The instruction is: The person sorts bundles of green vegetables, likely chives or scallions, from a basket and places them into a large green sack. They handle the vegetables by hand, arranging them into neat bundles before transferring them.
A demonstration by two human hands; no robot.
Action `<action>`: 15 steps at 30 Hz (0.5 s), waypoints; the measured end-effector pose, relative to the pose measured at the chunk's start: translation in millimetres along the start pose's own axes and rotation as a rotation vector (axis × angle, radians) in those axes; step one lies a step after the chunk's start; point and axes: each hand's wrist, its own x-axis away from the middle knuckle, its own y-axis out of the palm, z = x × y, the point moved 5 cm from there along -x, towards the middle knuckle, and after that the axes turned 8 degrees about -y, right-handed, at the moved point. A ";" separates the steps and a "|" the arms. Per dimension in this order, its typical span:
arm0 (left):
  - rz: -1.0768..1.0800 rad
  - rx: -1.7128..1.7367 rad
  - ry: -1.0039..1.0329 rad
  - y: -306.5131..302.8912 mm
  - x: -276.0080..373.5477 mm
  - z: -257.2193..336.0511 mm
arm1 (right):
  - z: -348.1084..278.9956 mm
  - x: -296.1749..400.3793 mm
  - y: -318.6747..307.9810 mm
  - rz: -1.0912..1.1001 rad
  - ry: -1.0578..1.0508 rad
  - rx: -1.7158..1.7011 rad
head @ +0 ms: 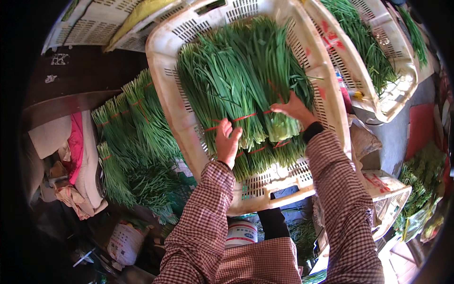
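Bundles of green Chinese chives (227,81), tied with red bands, lie side by side in a white slotted plastic crate (161,88). The pale cut ends point towards me, and a lower layer of bundles shows beneath. My left hand (227,140) is at the near left, its fingers spread and touching the stem ends of a bundle. On the right, my right hand (292,108) rests against another bundle (280,120) beside its red band, thumb and fingers apart. Whether its hidden fingertips grip the stems cannot be told.
More tied chive bundles (142,113) lie left of the crate. Other white crates (369,85) with greens stand at the upper right. A white bucket (241,232) is below the crate, near my apron. A smaller crate (386,191) stands at the right.
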 end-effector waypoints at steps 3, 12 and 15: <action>-0.004 -0.616 0.116 -17.1 -0.9 -36.6 | 1.1 1.1 39.4 -0.056 0.115 -0.074; -0.124 -0.720 -0.013 17.9 -7.9 -28.0 | 25.4 -29.2 24.2 -0.129 0.125 -0.050; -0.114 -0.735 -0.058 -4.2 5.1 -20.6 | -11.3 -9.3 37.3 -0.059 -0.017 -0.013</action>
